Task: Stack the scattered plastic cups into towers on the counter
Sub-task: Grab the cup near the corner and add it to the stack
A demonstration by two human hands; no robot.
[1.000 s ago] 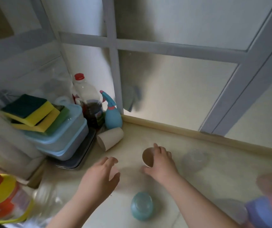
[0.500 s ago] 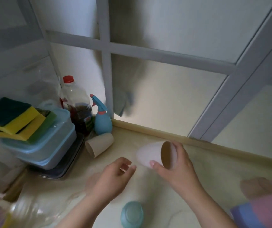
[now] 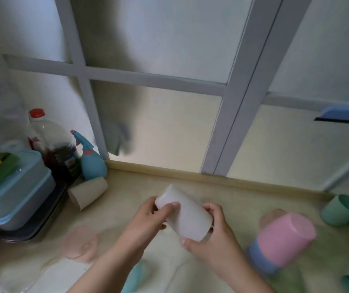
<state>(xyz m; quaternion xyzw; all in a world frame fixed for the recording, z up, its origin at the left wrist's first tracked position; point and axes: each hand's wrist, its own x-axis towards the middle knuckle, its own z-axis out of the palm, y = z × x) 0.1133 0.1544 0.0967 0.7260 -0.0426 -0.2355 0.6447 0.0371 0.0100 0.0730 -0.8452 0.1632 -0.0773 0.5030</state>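
Both hands grip a white cup [image 3: 183,214] above the counter [image 3: 169,187]: left hand [image 3: 148,216] pinches its far end, right hand [image 3: 211,235] wraps the near end. The bottle [image 3: 49,140] label is unreadable.

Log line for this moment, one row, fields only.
hands: both hold white cup tilted above counter | pink cup nested in blue cup, lying right | beige cup lying left
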